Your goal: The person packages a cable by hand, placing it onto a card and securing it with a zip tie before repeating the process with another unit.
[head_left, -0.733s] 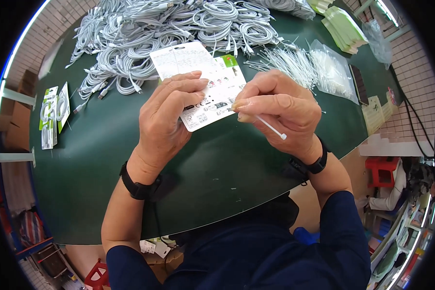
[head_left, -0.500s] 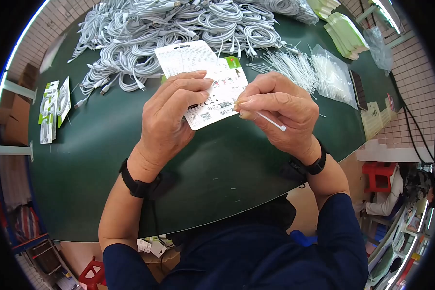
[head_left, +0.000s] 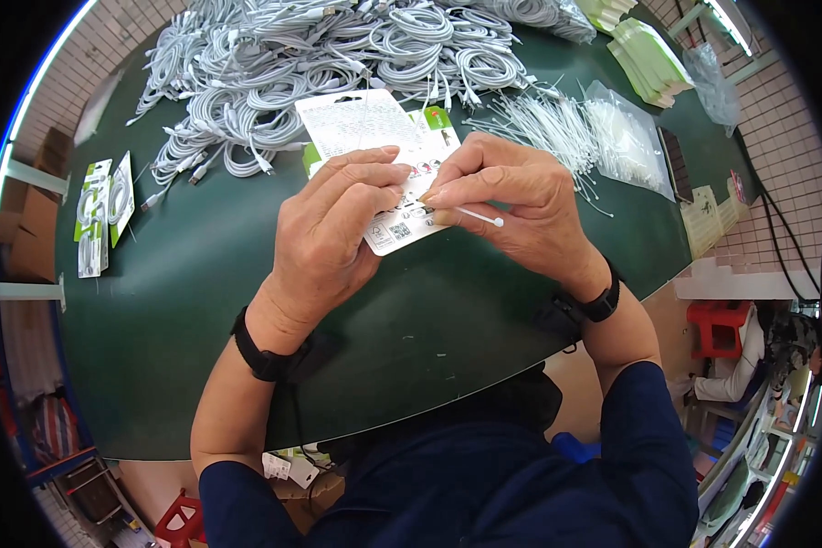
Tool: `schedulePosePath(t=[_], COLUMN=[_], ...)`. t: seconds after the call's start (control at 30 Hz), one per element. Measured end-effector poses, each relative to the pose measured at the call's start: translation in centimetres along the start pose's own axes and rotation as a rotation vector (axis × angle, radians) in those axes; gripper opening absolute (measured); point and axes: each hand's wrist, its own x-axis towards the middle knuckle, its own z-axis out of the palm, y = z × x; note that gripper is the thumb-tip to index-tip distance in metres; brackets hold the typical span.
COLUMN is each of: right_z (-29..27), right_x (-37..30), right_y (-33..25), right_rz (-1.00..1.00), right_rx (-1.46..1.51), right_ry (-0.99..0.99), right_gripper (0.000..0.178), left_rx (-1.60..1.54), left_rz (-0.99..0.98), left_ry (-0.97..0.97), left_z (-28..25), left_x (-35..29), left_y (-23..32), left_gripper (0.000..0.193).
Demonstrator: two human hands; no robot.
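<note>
My left hand [head_left: 333, 233] grips the lower left of a white packaging card [head_left: 361, 128] with green corners, held above the dark green table [head_left: 201, 274]. My right hand [head_left: 516, 205] holds the card's right side and pinches a thin white cable tie [head_left: 479, 217] whose tip sticks out to the right. The card's printed back faces up. Both wrists wear black bands.
A big heap of coiled white cables [head_left: 338, 55] covers the table's far side. Loose white ties and a clear bag of them [head_left: 603, 132] lie at right. Finished packs [head_left: 96, 215] rest at left, green card stacks [head_left: 648, 55] at far right. Another person [head_left: 776, 356] sits lower right.
Both hands and the card have stayed almost in place; the fingers have shifted slightly on the card and the tie.
</note>
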Motion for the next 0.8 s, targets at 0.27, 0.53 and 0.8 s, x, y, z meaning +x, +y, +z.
schedulePosePath(t=[0.27,0.53,0.8], right_z=[-1.1,-1.9,-1.8], right_x=[0.3,0.5,0.0], right_y=[-0.8,-0.1,0.4], right_rz=[0.174,0.242,0.365], right_rx=[0.219,0.53,0.783], right_ry=[-0.113,-0.216,0.204], right_gripper=[0.021,0.019,0.031], left_rx=[0.131,0.022,-0.351], left_rz=[0.081,0.078,-0.476], left_ry=[0.001,-0.005,0.072], left_z=[-0.8,-1.0,-1.3], left_x=[0.3,1.4,1.3], left_y=[2.9,4.4,5.1], left_gripper=[0.025,0.019,0.01])
